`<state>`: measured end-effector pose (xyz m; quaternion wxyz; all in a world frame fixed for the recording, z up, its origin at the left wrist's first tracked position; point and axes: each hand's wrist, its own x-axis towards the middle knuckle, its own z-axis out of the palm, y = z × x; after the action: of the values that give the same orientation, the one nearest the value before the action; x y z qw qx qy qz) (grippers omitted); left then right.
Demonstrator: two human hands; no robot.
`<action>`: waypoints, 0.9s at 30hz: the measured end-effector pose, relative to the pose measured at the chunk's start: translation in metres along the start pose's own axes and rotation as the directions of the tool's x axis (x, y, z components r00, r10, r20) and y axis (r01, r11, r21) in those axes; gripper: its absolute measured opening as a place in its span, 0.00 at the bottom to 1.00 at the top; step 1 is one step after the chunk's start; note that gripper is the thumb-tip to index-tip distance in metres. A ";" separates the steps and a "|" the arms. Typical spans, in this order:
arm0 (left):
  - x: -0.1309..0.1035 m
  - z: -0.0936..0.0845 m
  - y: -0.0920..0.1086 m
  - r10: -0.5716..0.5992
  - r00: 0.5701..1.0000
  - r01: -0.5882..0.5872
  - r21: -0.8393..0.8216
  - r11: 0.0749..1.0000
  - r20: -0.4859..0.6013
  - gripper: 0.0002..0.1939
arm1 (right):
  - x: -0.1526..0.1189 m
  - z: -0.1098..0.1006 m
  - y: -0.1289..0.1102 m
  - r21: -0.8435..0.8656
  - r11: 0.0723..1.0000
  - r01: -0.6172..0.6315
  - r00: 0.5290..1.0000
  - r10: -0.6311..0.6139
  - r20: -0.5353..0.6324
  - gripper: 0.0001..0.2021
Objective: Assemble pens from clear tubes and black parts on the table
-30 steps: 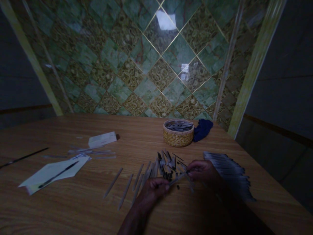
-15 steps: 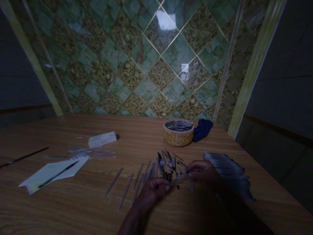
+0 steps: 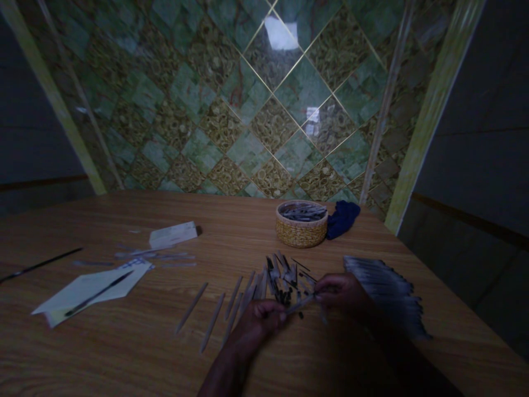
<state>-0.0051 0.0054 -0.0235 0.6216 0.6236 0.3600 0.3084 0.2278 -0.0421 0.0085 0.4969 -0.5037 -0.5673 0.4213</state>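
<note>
Between my two hands is a thin, translucent pen barrel (image 3: 301, 303), lying slantwise just above the table. Its near end is pinched in the fingertips of my left hand (image 3: 260, 321). At its other end the fingers of my right hand (image 3: 341, 293) are closed; any small part inside them is hidden. Just beyond the hands lies a loose pile of clear tubes and small black pen parts (image 3: 283, 292). Several pale pen barrels (image 3: 212, 322) are spread to the left of my left hand. To the right of my right hand, dark-tipped pens (image 3: 382, 289) lie side by side in a row.
A round woven basket (image 3: 301, 234) full of thin sticks stands at the back, with a dark blue cloth (image 3: 343, 219) beside it. On the left are a small white box (image 3: 172, 235), a folded paper (image 3: 97, 289) with a dark pen on it, and a thin black rod (image 3: 45, 263).
My right hand has shifted slightly at its end of the pen barrel, its fingers closer around it. My left hand keeps its place, and the things on the table lie as before.
</note>
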 end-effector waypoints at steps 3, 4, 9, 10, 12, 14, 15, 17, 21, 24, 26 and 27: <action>0.000 0.001 0.001 -0.011 1.000 0.011 -0.003 1.000 -0.020 0.19 | 0.000 0.001 0.002 0.015 1.000 0.003 1.000 -0.003 0.013 0.11; 0.000 0.001 0.001 -0.010 1.000 0.010 0.000 1.000 -0.017 0.20 | 0.001 0.000 0.003 0.012 1.000 0.003 1.000 -0.003 0.017 0.11; 0.000 0.000 -0.001 -0.001 1.000 0.000 0.035 0.999 0.026 0.19 | 0.003 -0.003 0.006 -0.083 0.996 -0.033 0.996 0.039 0.074 0.10; 0.000 0.000 -0.001 0.005 1.000 -0.007 0.050 0.999 0.027 0.18 | 0.003 -0.004 0.006 -0.103 0.994 -0.031 0.996 0.039 0.076 0.10; 0.000 0.000 0.000 0.023 0.999 -0.025 0.088 0.996 0.026 0.17 | 0.002 -0.004 0.004 -0.142 0.990 -0.009 0.997 0.019 0.075 0.10; 0.000 0.000 0.003 0.030 0.999 -0.033 0.119 0.992 0.030 0.16 | 0.001 -0.003 0.003 -0.191 0.981 0.014 0.997 0.002 0.080 0.11; -0.001 0.001 0.005 0.031 0.999 -0.036 0.133 0.990 0.034 0.16 | 0.000 -0.002 0.003 -0.224 0.974 0.019 0.996 0.002 0.091 0.11; -0.001 0.001 0.007 0.039 0.998 -0.045 0.164 0.985 0.042 0.15 | -0.001 0.000 0.004 -0.284 0.959 0.008 0.994 0.024 0.108 0.14; -0.002 0.002 0.009 0.057 0.997 -0.066 0.190 0.980 0.051 0.14 | 0.001 0.000 0.007 -0.277 0.959 -0.058 0.993 0.085 0.087 0.20; -0.002 0.001 0.009 0.052 0.998 -0.056 0.166 0.985 0.030 0.16 | 0.002 -0.004 0.006 -0.227 0.974 -0.018 0.997 0.036 0.076 0.20; -0.002 0.001 0.009 0.047 0.999 -0.048 0.176 0.983 0.013 0.16 | 0.002 -0.006 0.005 -0.188 0.982 -0.008 0.996 0.024 0.084 0.12; -0.002 0.001 0.008 0.042 0.999 -0.043 0.183 0.982 0.008 0.16 | 0.003 -0.007 0.005 -0.168 0.986 -0.014 0.995 0.030 0.094 0.09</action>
<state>-0.0044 0.0036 -0.0150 0.5554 0.6865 0.3722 0.2860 0.2351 -0.0389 0.0047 0.4203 -0.5291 -0.6183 0.4014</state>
